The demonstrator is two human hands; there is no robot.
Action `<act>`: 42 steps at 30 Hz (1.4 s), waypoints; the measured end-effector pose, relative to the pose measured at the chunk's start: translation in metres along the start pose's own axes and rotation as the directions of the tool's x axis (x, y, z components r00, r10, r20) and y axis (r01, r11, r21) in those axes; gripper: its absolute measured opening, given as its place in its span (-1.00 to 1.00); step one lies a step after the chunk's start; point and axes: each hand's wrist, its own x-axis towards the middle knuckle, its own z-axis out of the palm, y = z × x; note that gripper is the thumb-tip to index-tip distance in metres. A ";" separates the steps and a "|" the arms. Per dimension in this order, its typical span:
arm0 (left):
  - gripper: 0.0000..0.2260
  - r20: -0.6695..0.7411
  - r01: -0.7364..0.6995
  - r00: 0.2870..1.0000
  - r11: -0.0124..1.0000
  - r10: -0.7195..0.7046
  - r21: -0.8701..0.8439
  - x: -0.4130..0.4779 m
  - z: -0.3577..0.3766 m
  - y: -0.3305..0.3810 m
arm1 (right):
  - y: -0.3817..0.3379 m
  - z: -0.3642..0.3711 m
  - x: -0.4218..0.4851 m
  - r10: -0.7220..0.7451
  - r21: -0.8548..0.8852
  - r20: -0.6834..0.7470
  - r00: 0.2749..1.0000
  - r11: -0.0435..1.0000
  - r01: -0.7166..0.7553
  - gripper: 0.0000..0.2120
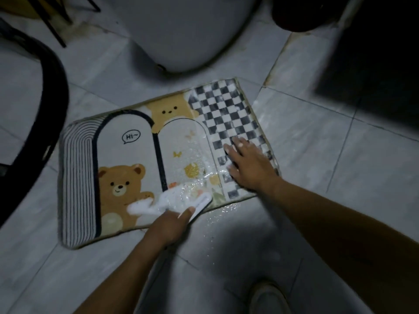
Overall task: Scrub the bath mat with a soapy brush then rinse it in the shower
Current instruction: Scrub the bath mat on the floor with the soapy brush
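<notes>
From the head camera, the bath mat (136, 155) lies flat on the tiled floor (306, 143), just in front of a white toilet base (181, 30). It is printed with bears, arches and a checkered panel.

The left hand (170, 227) has its grip closed round a white brush (199, 203), which rests on the mat's near edge beside the lower bear. White foam (140, 207) sits just left of the brush.

The right hand (249, 164) has a wide grip (fingers spread, palm down) and presses on the checkered panel. The mat's middle and right part look wet and glossy. A pale shoe (267, 298) shows at the bottom edge.
</notes>
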 end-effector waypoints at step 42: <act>-0.58 -0.049 0.113 0.951 0.490 -0.305 -0.864 -0.030 0.032 -0.007 | -0.001 0.040 0.006 0.049 -0.096 -0.110 0.993 0.994 -0.059 -0.29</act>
